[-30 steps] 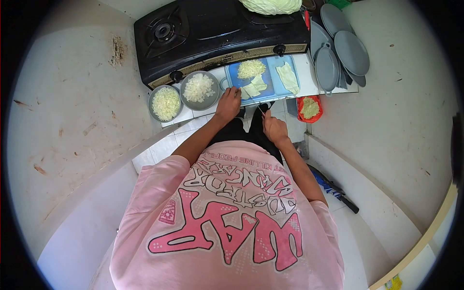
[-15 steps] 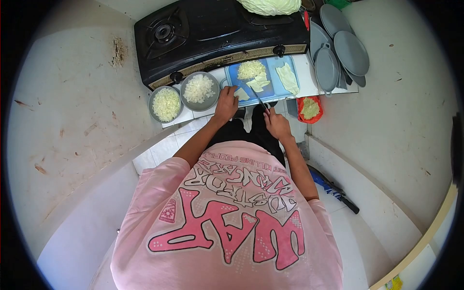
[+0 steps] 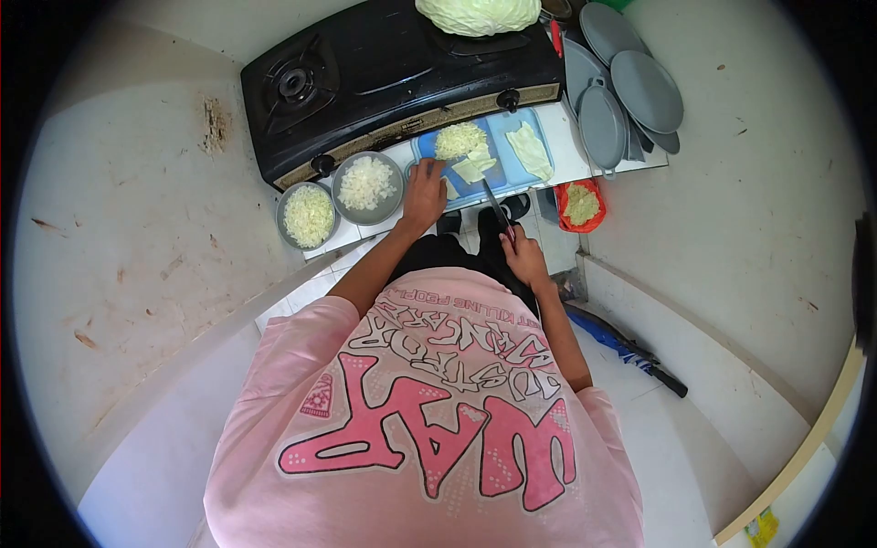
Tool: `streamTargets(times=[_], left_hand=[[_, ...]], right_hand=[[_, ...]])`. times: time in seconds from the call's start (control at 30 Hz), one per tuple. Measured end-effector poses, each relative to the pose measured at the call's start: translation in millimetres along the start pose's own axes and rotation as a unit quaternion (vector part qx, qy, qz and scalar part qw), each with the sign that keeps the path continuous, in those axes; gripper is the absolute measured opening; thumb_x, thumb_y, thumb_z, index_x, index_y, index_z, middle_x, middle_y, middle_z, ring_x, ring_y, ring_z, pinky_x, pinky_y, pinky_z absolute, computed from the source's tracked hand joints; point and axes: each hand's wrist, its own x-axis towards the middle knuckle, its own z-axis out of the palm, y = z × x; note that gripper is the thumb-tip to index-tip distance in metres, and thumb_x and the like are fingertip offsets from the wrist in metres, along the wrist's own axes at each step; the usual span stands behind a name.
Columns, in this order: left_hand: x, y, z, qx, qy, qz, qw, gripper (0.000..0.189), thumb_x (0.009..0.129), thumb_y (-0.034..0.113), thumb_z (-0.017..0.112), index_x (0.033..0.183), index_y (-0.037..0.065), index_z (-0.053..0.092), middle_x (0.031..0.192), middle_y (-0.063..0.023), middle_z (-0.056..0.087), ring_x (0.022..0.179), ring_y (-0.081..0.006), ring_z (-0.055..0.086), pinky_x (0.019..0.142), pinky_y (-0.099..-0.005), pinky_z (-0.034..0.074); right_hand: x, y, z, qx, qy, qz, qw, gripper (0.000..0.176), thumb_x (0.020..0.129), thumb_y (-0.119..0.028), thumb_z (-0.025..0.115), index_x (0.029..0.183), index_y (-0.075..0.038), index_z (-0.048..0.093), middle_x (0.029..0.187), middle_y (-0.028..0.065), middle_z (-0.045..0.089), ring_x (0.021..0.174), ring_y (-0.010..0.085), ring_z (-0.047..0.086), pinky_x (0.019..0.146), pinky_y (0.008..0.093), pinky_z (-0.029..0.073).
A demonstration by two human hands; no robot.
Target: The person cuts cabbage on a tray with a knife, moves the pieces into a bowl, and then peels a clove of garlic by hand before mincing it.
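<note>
My right hand (image 3: pixel 524 254) is closed round the handle of a knife (image 3: pixel 496 205), whose blade points up and left to the near edge of a blue cutting board (image 3: pixel 501 144). My left hand (image 3: pixel 426 189) rests at the board's left edge, fingers bent over it beside a partly covered pale leaf piece (image 3: pixel 450 190); whether it grips anything is unclear. Chopped cabbage (image 3: pixel 460 140) lies on the board above some cut leaf pieces (image 3: pixel 475 164). A larger cabbage leaf (image 3: pixel 530 152) lies on the board's right part.
Two grey bowls stand left of the board, holding chopped white pieces (image 3: pixel 366 183) and shredded cabbage (image 3: pixel 309 217). Behind is a black gas stove (image 3: pixel 384 64) with a cabbage head (image 3: pixel 480 13). Grey pans (image 3: pixel 647 91) lie at right, above a red container (image 3: pixel 582 205).
The whole view has shifted slightly. The knife has drawn back from the leaf pieces toward the board's near edge, and my left hand has moved up over the board's left side.
</note>
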Motion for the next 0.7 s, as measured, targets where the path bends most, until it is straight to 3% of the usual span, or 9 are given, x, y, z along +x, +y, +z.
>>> streamTargets(times=[0.07,0.27,0.7], left_hand=[[8,-1,3,-0.018,-0.076,0.021,0.997,0.036,0.087,0.002,0.066,0.123,0.004,0.061,0.124,-0.0200,0.054,0.111,-0.0392,0.054,0.099,-0.0472,0.046],[26,19,23,0.003,-0.125,0.113,0.986,0.042,0.087,0.004,0.067,0.129,0.005,0.060,0.130,-0.0194,0.053,0.112,-0.0396,0.054,0.101,-0.0453,0.047],[51,39,37,-0.048,-0.140,0.138,0.979,0.029,0.086,-0.004,0.060,0.115,0.000,0.062,0.111,-0.0179,0.057,0.103,-0.0375,0.059,0.094,-0.0459,0.049]], right_hand=[[-1,0,-1,0.017,0.016,0.006,1.000,0.033,0.101,-0.034,0.055,0.110,-0.002,0.055,0.083,0.0303,0.068,0.083,0.0514,0.066,0.073,0.0597,0.052],[-2,2,-11,0.046,0.040,0.009,0.998,0.033,0.101,-0.033,0.055,0.109,-0.001,0.055,0.084,0.0305,0.068,0.084,0.0515,0.065,0.075,0.0596,0.051],[-2,33,-32,0.104,0.072,0.023,0.992,0.031,0.101,-0.030,0.058,0.108,0.000,0.055,0.081,0.0296,0.067,0.081,0.0507,0.066,0.070,0.0566,0.051]])
